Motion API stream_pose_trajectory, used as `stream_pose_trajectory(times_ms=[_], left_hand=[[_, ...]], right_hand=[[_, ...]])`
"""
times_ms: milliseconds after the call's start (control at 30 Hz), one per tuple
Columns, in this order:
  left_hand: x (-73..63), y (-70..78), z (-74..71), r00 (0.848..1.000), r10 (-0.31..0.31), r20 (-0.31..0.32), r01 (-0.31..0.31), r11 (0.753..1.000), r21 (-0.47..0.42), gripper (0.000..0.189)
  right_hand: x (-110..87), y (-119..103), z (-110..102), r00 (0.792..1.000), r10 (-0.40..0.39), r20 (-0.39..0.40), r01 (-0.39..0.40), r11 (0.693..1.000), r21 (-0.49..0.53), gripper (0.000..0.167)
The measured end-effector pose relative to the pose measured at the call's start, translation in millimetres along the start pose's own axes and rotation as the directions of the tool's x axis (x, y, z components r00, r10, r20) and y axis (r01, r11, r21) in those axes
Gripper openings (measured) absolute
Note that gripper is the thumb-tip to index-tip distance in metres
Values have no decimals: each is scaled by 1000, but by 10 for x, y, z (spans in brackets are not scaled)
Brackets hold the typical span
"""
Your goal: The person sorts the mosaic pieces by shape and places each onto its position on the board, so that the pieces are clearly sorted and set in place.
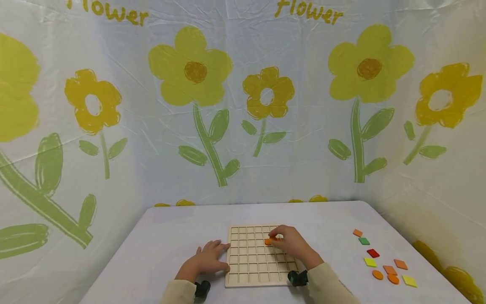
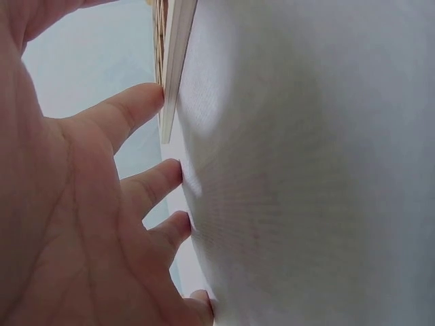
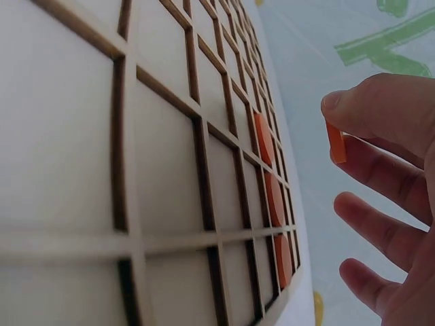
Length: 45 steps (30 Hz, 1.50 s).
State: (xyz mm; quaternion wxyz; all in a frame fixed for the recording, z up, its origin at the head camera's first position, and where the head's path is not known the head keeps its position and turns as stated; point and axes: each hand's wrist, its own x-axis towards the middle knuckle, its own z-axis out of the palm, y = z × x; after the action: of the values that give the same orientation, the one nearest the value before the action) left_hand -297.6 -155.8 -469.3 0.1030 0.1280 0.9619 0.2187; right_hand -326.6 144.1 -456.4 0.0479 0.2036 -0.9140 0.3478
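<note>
Piece [image 3: 336, 141] over board [image 1: 243, 268]

Left hand [image 1: 208, 258], fingers wide, touches the board's left edge; right hand [image 1: 292, 244] pinches the piece above the board's far half, near orange discs [image 3: 274, 199]. Placing seems in hand; next likely calls for lowering it flat.

In my head view, the right hand [image 1: 293, 245] covers some squares of the grid board [image 1: 248, 267]. On the right wrist feed, its fingertips hide part of the orange piece [image 3: 336, 144]; I can't tell its full outline. My left wrist view crops the left hand [image 2: 75, 190] and most of the board. Both sleeves [image 1: 330, 282] leave the head view's bottom edge.
</note>
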Motion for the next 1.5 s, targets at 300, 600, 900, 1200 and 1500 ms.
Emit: stream_pose_trajectory(times_ms=[300,600,900,1200,1500], left_hand=[[-26,31,-11,1000,7,-1,-7,1000,9,76],[-41,44,-22,1000,7,0,-7,1000,6,75],[-17,21,-3,1000,3,1,-3,1000,10,76],[-17,12,2,1000,-7,15,7,1000,-10,76],[-27,20,-9,1000,-2,11,1,1000,12,76]], right_hand=[[76,-85,112,999,-51,-11,50,997,-55,17],[161,-159,212,998,-56,-17,54,991,-123,15],[235,-179,316,995,-103,-19,94,957,-273,11],[250,-163,383,998,-59,13,60,948,-311,6],[265,-178,400,998,-59,15,61,943,-327,7]])
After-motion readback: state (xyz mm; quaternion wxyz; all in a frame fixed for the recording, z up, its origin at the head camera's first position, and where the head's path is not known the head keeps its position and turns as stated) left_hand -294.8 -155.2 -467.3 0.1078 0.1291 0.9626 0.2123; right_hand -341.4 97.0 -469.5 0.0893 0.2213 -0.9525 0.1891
